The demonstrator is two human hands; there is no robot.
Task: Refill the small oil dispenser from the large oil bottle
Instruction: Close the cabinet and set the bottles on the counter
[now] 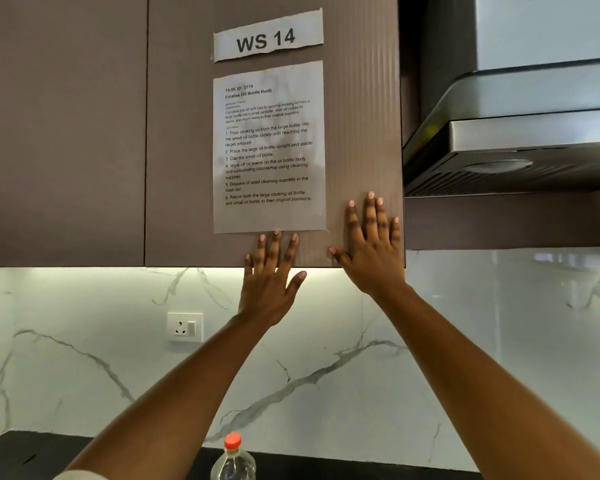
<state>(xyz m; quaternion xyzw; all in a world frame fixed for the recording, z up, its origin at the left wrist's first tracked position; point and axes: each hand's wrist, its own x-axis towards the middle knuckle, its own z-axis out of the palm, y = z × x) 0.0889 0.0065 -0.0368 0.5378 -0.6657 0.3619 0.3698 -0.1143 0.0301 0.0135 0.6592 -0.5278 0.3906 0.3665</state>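
Closest to us, low between our forearms, a clear plastic oil bottle with a red cap (233, 460) stands capped on the black countertop (14, 448); we cannot tell whether it is the large one, and no small dispenser shows. Pouring has not begun, we judge: our left hand (269, 278) and right hand (371, 247) lie flat, fingers spread, on the brown ribbed cabinet door (361, 98), the left fingertips touching the lower edge of the taped white instruction sheet (269, 147). Next we must lower both hands, find the dispenser and uncap the bottle. A steel range hood (516, 140) hangs to the right, a white wall socket (185, 327) below; only our own arms crowd the bottle.
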